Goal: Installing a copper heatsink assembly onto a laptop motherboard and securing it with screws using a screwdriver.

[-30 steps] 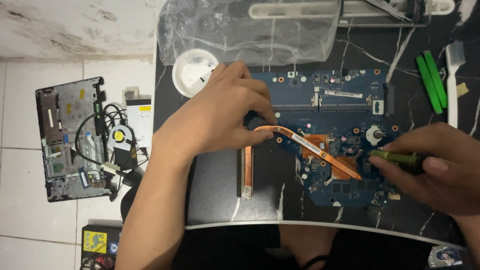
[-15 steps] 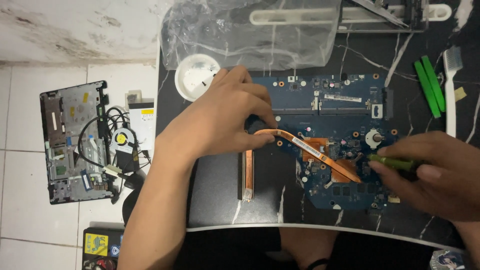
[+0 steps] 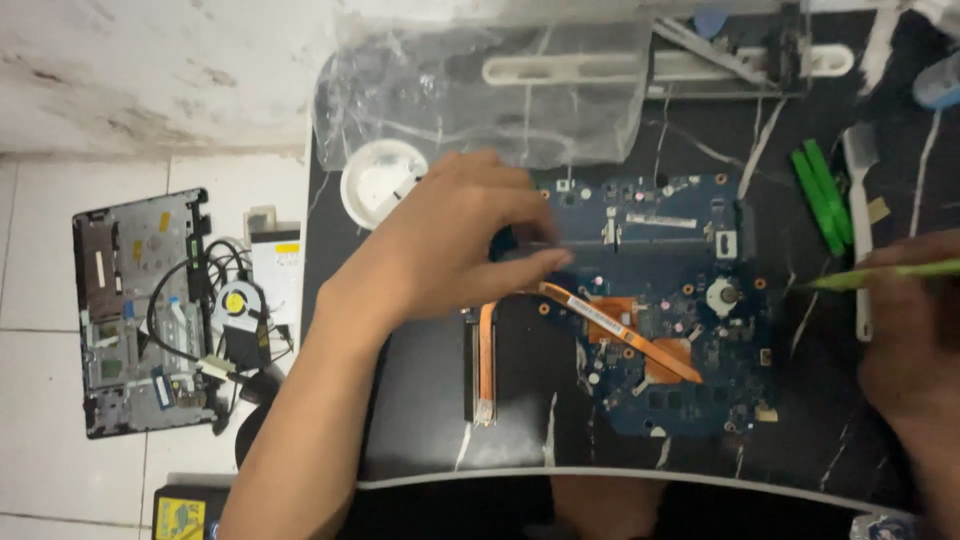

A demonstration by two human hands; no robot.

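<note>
The left hand [image 3: 455, 240] rests flat, fingers loosely spread, on the blue circuit board [image 3: 660, 300] just above its copper heat pipe [image 3: 620, 328], while the right hand [image 3: 915, 340], off the board's far side, seems closed around a green tool [image 3: 880, 274]

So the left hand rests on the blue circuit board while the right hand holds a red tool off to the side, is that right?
Not quite: the tool is green, not red, as the head view shows. The rest holds: the left hand rests on the blue circuit board, and the right hand holds the tool off to the board's right side.
</note>
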